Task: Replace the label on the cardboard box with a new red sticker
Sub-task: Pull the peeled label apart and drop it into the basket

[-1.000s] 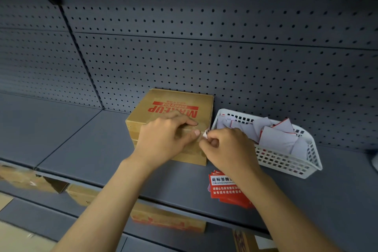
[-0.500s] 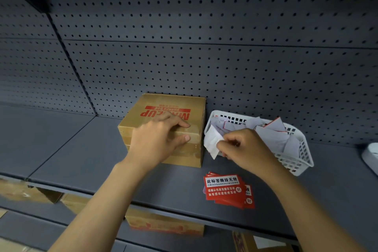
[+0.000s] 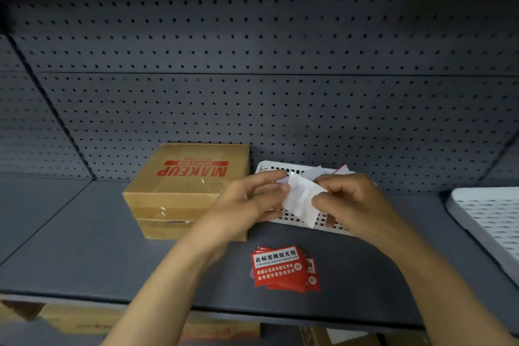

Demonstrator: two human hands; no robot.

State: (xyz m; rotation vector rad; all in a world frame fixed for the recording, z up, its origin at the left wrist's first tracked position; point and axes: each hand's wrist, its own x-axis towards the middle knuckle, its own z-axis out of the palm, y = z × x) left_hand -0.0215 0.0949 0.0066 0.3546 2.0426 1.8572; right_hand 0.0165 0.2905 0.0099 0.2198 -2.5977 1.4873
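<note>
A brown cardboard box (image 3: 185,191) with red MAKEUP print sits on the grey shelf (image 3: 84,255) against the pegboard. In front of the white basket (image 3: 269,168), both hands hold a peeled white label (image 3: 302,201), its blank side towards me. My left hand (image 3: 250,202) touches its left edge with fingertips; my right hand (image 3: 351,202) pinches its right edge. A small stack of red stickers (image 3: 279,268) with white text lies on the shelf below my hands.
The basket holds several discarded white label pieces. A white perforated tray (image 3: 488,219) stands at the far right. Cardboard boxes (image 3: 84,320) show on the lower shelf. The pegboard wall (image 3: 252,93) closes the back.
My left hand has left the box top and moved right to the white label. My right hand has carried the peeled label away from the box, over the basket.
</note>
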